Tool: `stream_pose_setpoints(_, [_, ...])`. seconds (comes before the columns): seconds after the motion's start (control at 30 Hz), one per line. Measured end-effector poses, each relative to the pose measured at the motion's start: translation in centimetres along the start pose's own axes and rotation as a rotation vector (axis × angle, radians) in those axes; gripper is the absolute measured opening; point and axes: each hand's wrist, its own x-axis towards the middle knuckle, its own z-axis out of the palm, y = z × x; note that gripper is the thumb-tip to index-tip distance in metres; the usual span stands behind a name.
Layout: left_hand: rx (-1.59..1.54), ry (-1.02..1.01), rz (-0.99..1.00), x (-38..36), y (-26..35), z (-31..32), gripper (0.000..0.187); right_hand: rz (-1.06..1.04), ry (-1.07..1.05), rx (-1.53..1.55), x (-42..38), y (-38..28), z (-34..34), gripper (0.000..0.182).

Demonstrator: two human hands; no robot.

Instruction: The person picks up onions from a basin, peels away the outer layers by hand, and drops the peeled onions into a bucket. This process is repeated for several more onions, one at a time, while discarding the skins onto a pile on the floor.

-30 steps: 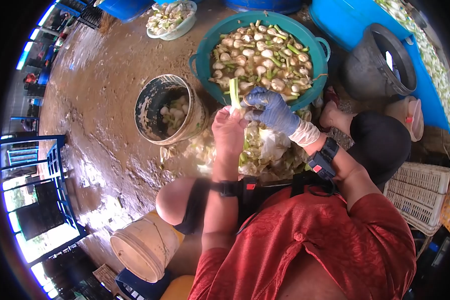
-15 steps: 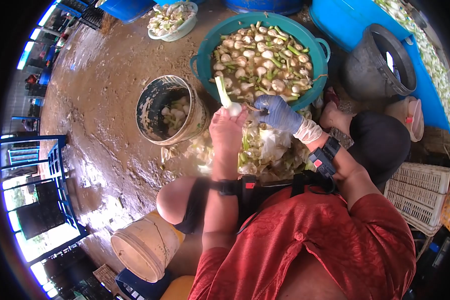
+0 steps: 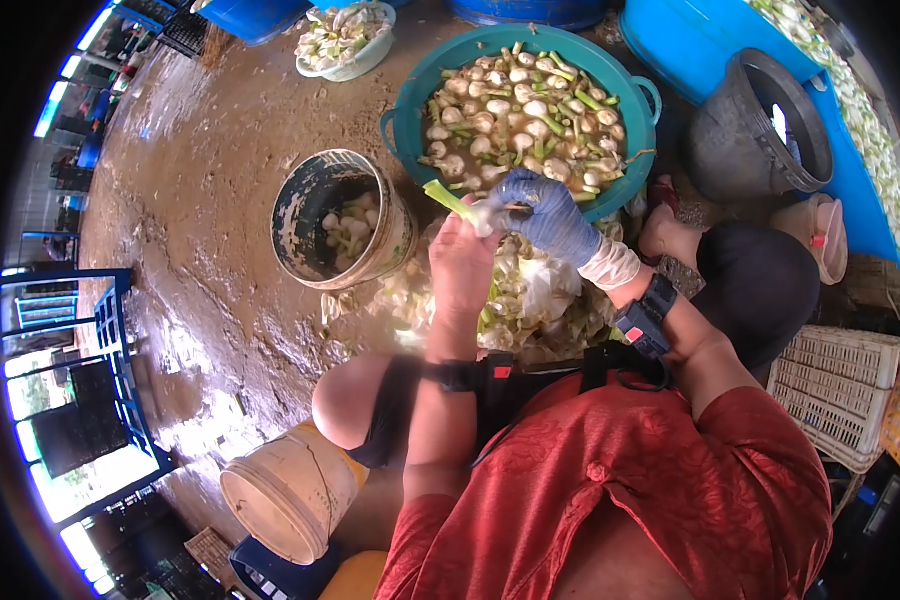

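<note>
My bare left hand [image 3: 461, 262] is closed on a white bulb [image 3: 483, 217], whose green stalk points up and to the left. Against the bulb, my right hand [image 3: 548, 215] in a blue glove is closed round a small tool, mostly hidden by the fingers. Just beyond both hands stands a green tub [image 3: 406, 103] of bulbs and stalks in brown water. To the left, a worn bucket [image 3: 397, 240] holds several trimmed bulbs. Pale peelings [image 3: 540, 290] lie in a heap beneath my hands.
A white basin [image 3: 375, 55] of peelings sits at the top. Right of the tub are a black bucket [image 3: 720, 150] and a blue container [image 3: 660, 45]. White crates [image 3: 835, 390] stand at the right, and a tipped pale bucket [image 3: 280, 495] lies at the lower left.
The bulb's stalk has tilted over to the left, and the bulb has turned in my left hand. My right hand has moved slightly left and down, closer to the bulb.
</note>
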Motion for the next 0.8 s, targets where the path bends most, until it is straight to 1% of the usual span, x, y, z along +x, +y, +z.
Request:
stream_pose_setpoints(0.03, [0.0,0.002,0.0,0.0,-0.2,-0.2,0.031,0.001,-0.001,0.001,0.0,0.2,0.1,0.018])
stream_pose_setpoints(0.1, [0.176,0.031,0.075,0.0,-0.5,-0.7,0.034,-0.093,-0.024,-0.141,-0.2,1.3,0.4,0.014])
stream_pose_setpoints(0.13, [0.176,0.03,0.075,0.1,-0.5,-1.1,0.034,-0.093,-0.023,-0.141,-0.2,1.8,0.5,0.014])
stream_pose_setpoints(0.2, [0.104,0.029,0.011,0.1,0.1,-1.4,0.037,0.0,0.001,-0.291,-0.1,2.3,0.6,0.013])
stream_pose_setpoints(0.23, [0.107,0.03,0.015,0.3,0.3,-1.5,0.037,0.136,0.019,-0.243,-0.4,2.4,0.5,0.013])
stream_pose_setpoints(0.27, [0.101,0.036,0.01,0.4,0.4,-1.6,0.038,0.136,0.017,-0.241,-0.2,2.4,0.6,0.013])
stream_pose_setpoints(0.33, [0.082,0.05,-0.011,0.3,0.1,-1.8,0.039,0.021,0.046,0.048,-0.3,2.5,0.5,0.016])
stream_pose_setpoints(0.37, [0.199,0.06,-0.014,0.3,0.3,-1.4,0.036,0.064,0.01,0.148,0.0,0.9,0.4,0.02])
stream_pose_setpoints(0.4, [0.199,0.06,-0.015,0.3,0.3,-0.8,0.036,0.065,0.011,0.147,0.1,1.1,0.4,0.02])
stream_pose_setpoints(0.47, [0.177,0.122,-0.004,0.2,0.0,0.1,0.032,-0.164,-0.112,-0.049,0.4,1.3,0.4,0.022])
stream_pose_setpoints(0.53, [0.207,0.121,-0.018,0.2,-0.2,-1.0,0.028,-0.147,-0.133,-0.092,0.1,1.4,0.3,0.021])
stream_pose_setpoints(0.6, [0.295,0.185,-0.024,0.2,-0.3,-1.5,0.026,-0.112,-0.173,-0.178,-0.2,1.7,0.4,0.021])
stream_pose_setpoints(0.63, [0.297,0.186,-0.027,0.1,-0.4,-1.8,0.026,-0.108,-0.172,-0.176,-0.3,1.9,0.5,0.021])
stream_pose_setpoints(0.7, [0.385,0.266,-0.034,0.0,0.0,-1.3,0.024,-0.181,-0.235,-0.291,-0.2,2.1,0.7,0.016])
stream_pose_setpoints(0.73, [0.386,0.266,-0.033,0.1,0.0,-1.3,0.024,-0.182,-0.234,-0.29,-0.3,2.2,0.8,0.016])
stream_pose_setpoints(0.8, [0.253,0.222,0.05,0.4,0.1,-1.3,0.024,-0.159,-0.226,-0.409,-0.6,2.1,0.9,0.011])
